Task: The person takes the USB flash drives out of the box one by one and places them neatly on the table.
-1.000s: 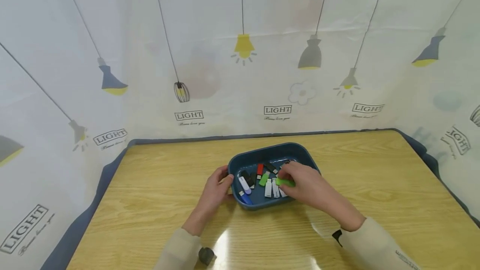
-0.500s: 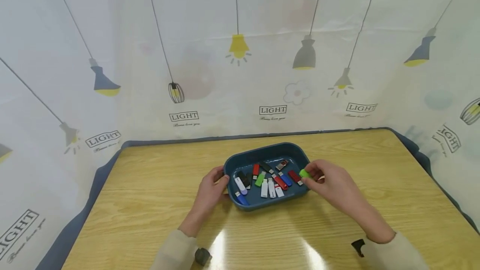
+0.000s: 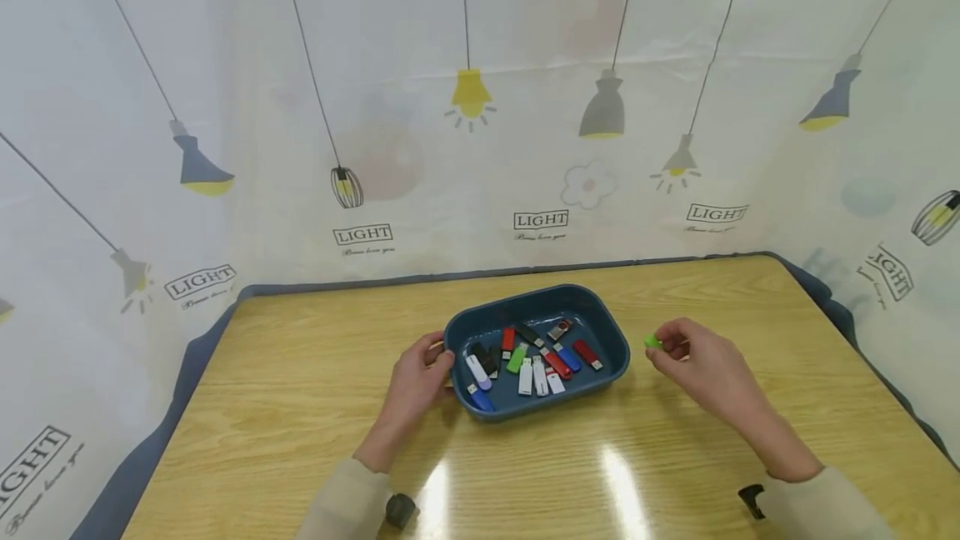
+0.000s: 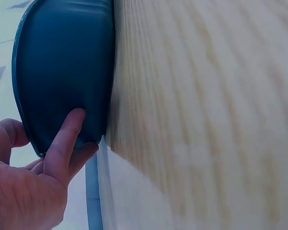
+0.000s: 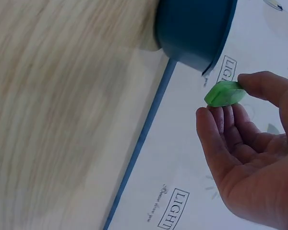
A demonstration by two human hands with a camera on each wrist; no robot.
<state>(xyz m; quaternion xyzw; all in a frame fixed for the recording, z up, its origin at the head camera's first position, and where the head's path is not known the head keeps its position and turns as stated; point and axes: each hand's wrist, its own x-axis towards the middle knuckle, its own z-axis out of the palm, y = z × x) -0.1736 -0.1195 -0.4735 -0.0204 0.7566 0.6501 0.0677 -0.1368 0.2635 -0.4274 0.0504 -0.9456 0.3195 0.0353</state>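
A dark blue tray (image 3: 501, 408) with raised walls stands on the wooden table, holding several USB sticks in red, white, black, blue and green. At its left end my left hand (image 3: 415, 375) grips the wall, thumb at the rim and fingers against the outside, as the left wrist view also shows on the tray (image 4: 62, 57). My right hand (image 3: 708, 373) is off to the tray's right, pinching a bright green USB stick (image 5: 224, 93) between thumb and fingers. Its connector cannot be seen. Inside the tray, another green USB stick (image 3: 517, 358) lies near the middle.
The wooden table (image 3: 315, 357) extends around the tray on all sides. Behind it hangs a pale cloth (image 3: 420, 107) printed with lamps, meeting the table's dark blue back edge.
My right hand has lifted the green USB stick out of the tray and carried it right, past the rim. The left hand keeps its grip on the tray.
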